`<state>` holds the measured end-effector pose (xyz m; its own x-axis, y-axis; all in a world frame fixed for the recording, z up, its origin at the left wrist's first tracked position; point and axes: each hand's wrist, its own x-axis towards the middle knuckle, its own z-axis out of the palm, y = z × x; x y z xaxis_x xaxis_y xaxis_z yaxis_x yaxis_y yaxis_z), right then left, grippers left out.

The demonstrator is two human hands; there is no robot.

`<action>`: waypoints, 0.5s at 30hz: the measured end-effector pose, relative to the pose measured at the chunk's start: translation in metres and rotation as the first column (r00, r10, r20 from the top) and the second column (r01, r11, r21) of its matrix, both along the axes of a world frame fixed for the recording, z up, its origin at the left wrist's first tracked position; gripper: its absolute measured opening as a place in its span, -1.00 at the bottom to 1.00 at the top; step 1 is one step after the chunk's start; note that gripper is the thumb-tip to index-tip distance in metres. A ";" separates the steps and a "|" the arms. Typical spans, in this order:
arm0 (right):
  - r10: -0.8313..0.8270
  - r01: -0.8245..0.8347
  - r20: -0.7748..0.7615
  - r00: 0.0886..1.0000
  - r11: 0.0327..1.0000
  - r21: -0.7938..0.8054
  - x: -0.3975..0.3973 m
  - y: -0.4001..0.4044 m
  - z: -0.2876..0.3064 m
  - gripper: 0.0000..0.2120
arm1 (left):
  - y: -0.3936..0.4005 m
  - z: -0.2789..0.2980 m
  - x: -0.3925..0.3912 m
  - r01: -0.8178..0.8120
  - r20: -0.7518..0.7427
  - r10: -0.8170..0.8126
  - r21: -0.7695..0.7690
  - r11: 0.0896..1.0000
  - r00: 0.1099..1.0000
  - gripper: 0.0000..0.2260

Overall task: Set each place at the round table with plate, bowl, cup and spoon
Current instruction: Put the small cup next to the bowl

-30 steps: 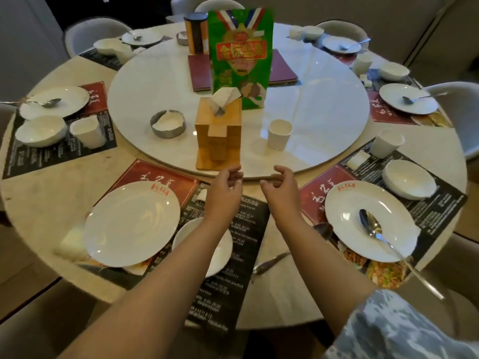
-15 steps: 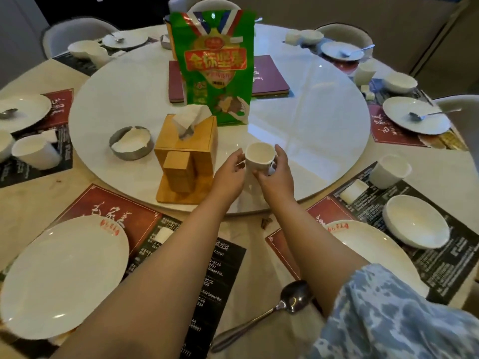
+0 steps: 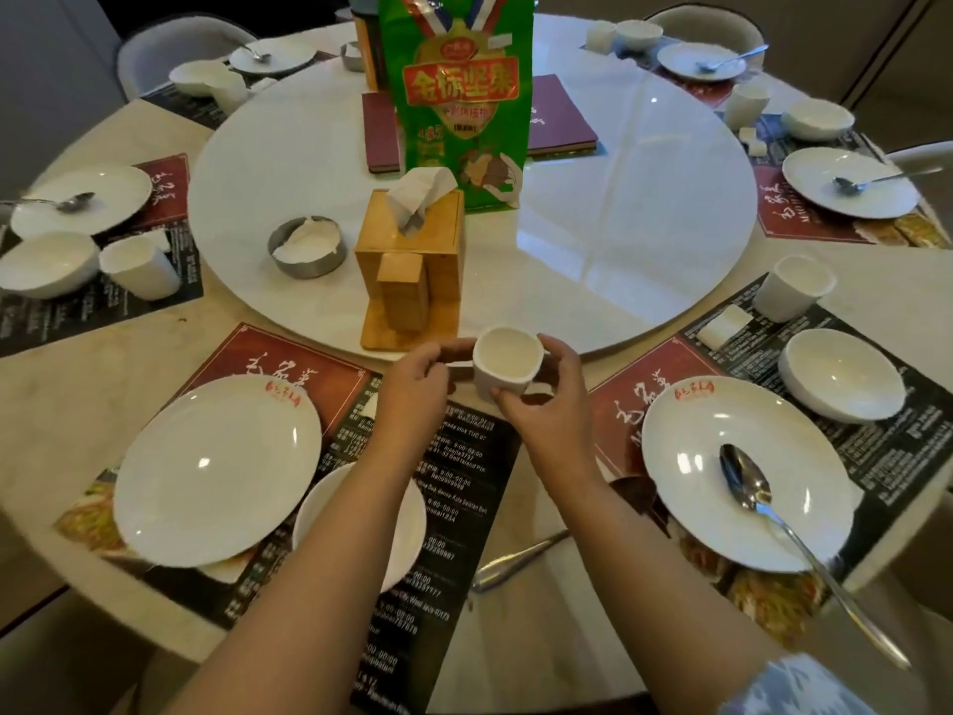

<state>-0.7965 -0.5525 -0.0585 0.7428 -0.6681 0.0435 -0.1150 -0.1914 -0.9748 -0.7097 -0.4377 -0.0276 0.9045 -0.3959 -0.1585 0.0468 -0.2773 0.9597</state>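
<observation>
Cup: white, upright, held above the near placemat, just before the turntable edge.
Hands: left hand and right hand both grip the cup, one on each side.
Hidden: bowl partly under the left forearm; spoon bowl end behind the right forearm.
Around: plate left of the bowl; tissue box just beyond the cup; green bag behind it.
</observation>
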 end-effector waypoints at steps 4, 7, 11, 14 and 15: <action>0.018 -0.017 -0.060 0.998 1.000 0.014 -0.018 0.028 -0.008 -0.38 | 0.028 -0.004 -0.010 0.036 0.057 -0.047 0.175 0.984 0.997 -0.68; 0.022 -0.021 -0.075 0.997 1.000 0.021 -0.021 0.037 -0.015 -0.42 | 0.035 0.000 -0.014 0.018 0.145 -0.064 0.295 0.955 0.987 -0.72; 0.014 -0.013 -0.083 0.996 1.000 0.006 -0.018 0.042 -0.020 -0.41 | 0.040 -0.003 -0.015 0.013 0.200 -0.085 0.340 0.940 0.976 -0.72; 0.008 -0.010 -0.089 0.996 1.000 -0.023 -0.018 0.044 -0.022 -0.41 | 0.043 -0.005 -0.014 0.040 0.206 -0.114 0.332 0.942 0.972 -0.71; 0.012 -0.015 -0.092 0.996 0.999 -0.031 -0.018 0.044 -0.023 -0.40 | 0.042 -0.007 -0.014 0.045 0.216 -0.123 0.333 0.942 0.969 -0.71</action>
